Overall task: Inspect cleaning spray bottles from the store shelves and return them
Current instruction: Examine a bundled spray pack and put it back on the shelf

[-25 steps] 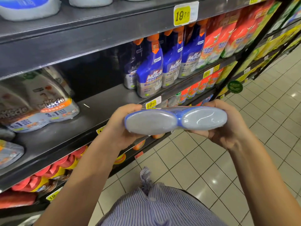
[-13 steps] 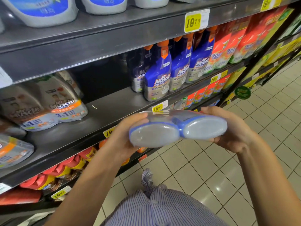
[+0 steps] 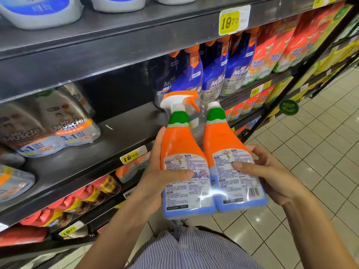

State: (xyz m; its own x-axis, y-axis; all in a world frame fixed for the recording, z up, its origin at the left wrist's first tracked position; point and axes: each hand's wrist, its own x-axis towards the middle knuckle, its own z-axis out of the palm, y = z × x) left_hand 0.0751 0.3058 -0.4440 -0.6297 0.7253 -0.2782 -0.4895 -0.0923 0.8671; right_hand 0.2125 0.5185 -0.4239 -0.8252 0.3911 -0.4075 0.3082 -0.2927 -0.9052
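A shrink-wrapped twin-pack of Mr Muscle spray bottles is held upright just in front of the middle shelf. The left hand and right hand clasp its sides, thumbs pressed across it.

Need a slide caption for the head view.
Person's left hand and right hand hold twin spray bottles beside store shelf.
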